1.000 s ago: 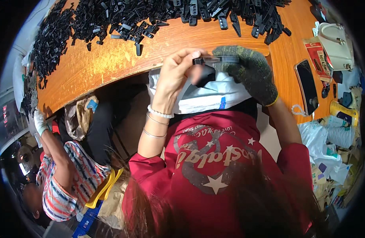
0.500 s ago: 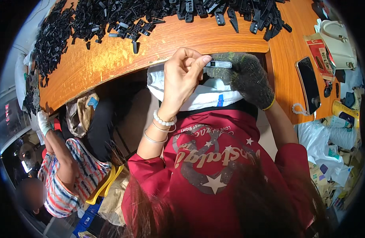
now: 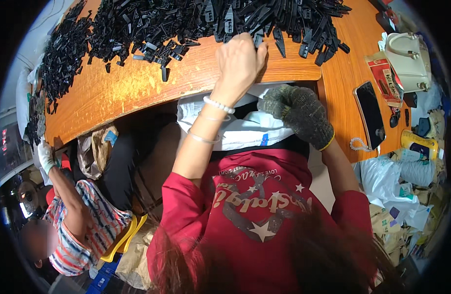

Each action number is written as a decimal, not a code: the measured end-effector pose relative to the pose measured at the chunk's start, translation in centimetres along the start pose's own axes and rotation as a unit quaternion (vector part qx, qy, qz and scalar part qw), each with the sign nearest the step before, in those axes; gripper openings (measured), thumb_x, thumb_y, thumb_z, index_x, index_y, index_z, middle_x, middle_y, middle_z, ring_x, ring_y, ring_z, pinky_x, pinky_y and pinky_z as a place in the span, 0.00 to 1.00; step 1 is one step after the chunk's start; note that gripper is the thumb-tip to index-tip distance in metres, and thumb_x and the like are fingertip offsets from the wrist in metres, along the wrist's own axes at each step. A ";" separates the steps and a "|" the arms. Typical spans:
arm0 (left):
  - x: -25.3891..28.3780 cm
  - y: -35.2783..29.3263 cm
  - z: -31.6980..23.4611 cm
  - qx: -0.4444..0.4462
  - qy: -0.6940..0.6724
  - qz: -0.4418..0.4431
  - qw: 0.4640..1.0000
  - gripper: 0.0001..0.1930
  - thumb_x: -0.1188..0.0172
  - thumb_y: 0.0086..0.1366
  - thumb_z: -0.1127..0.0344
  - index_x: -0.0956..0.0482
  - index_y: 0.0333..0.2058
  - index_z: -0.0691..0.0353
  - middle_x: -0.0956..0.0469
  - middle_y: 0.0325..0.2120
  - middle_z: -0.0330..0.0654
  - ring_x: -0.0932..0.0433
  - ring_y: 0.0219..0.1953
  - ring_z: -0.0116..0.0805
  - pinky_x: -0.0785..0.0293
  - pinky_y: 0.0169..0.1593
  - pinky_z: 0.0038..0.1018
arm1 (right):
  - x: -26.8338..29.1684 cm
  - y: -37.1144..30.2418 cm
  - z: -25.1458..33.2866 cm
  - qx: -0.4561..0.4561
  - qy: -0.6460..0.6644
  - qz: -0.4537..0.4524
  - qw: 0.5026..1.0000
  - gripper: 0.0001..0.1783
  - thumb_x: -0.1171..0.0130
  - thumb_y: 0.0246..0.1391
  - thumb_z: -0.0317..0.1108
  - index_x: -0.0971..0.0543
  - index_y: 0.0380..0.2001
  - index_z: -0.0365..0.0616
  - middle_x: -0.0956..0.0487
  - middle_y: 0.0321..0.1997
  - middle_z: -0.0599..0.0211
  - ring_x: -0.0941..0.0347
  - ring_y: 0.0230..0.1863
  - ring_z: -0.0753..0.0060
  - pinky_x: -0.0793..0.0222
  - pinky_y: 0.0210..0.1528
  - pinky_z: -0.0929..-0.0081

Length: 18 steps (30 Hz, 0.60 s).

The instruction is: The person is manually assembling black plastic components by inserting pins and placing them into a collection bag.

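My bare left hand (image 3: 239,63), with a beaded bracelet on its wrist, reaches over the table's near edge to the front of a heap of small black plastic parts (image 3: 186,22). Its bent fingers and thumb close on a black plastic part (image 3: 258,38) there, partly hidden by the hand. My right hand (image 3: 299,112) wears a dark knitted glove and hovers over the white cloth (image 3: 235,131) at my lap. Its fingers are curled closed, and whatever is inside them is hidden.
On the wooden table (image 3: 127,85), a phone (image 3: 369,110), a red packet (image 3: 385,81) and a white handbag (image 3: 406,63) lie to the right. Plastic bags (image 3: 387,181) fill the lower right. A person in a striped shirt (image 3: 88,225) sits at left, one gloved hand at the table edge.
My left hand has moved from beside the right glove forward to the heap. The black part with a pale window, seen earlier at the right glove, is out of sight; that glove has dropped slightly.
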State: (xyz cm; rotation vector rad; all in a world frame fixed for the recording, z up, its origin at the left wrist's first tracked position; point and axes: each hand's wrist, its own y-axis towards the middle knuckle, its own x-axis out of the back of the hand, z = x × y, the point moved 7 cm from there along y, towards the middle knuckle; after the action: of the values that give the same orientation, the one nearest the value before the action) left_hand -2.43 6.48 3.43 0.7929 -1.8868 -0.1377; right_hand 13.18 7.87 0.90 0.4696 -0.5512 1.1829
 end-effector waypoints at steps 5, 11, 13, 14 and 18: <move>2.1 -2.2 1.3 0.115 -0.147 0.062 0.981 0.18 0.38 0.57 0.59 0.22 0.18 0.71 0.25 0.12 0.50 0.24 0.16 0.43 0.31 0.24 0.34 | 0.5 1.1 -1.5 -0.222 0.342 -0.049 0.912 0.13 0.47 0.60 0.38 0.22 0.41 0.41 0.23 0.30 0.70 0.26 0.28 0.84 0.32 0.22 0.85; 0.4 -5.7 2.1 0.308 -0.487 0.179 0.798 0.17 0.43 0.64 0.63 0.24 0.22 0.72 0.29 0.11 0.35 0.31 0.10 0.21 0.38 0.15 0.19 | -0.1 4.0 -0.3 -0.077 0.431 -0.053 0.897 0.17 0.46 0.59 0.35 0.26 0.50 0.42 0.23 0.40 0.66 0.24 0.33 0.75 0.27 0.34 0.79; 0.6 -5.8 2.4 0.298 -0.492 0.167 0.801 0.17 0.43 0.64 0.63 0.24 0.22 0.71 0.29 0.11 0.35 0.31 0.10 0.21 0.39 0.15 0.19 | -0.3 5.0 -1.1 -0.052 0.407 -0.094 0.907 0.17 0.45 0.57 0.34 0.25 0.50 0.43 0.22 0.39 0.65 0.23 0.35 0.73 0.27 0.38 0.77; 1.4 -5.7 2.8 0.312 -0.454 0.160 0.819 0.15 0.42 0.63 0.63 0.22 0.24 0.71 0.27 0.11 0.38 0.30 0.12 0.24 0.36 0.17 0.22 | 1.3 6.2 1.9 0.070 0.158 -0.102 0.980 0.17 0.46 0.57 0.34 0.24 0.49 0.42 0.21 0.38 0.65 0.23 0.36 0.73 0.27 0.36 0.77; 8.2 -5.8 5.2 0.166 -0.210 -0.045 0.962 0.11 0.40 0.61 0.64 0.19 0.30 0.69 0.20 0.20 0.46 0.25 0.17 0.31 0.30 0.25 0.28 | 0.7 6.6 2.1 0.025 0.112 -0.060 0.992 0.17 0.43 0.52 0.36 0.22 0.44 0.42 0.21 0.36 0.60 0.23 0.34 0.73 0.27 0.31 0.79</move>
State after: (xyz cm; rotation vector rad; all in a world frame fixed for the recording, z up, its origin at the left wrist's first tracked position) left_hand -6.13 -4.07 4.89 1.1490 -2.3112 -0.0458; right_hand 6.77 9.17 3.37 0.4006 -0.2960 1.1183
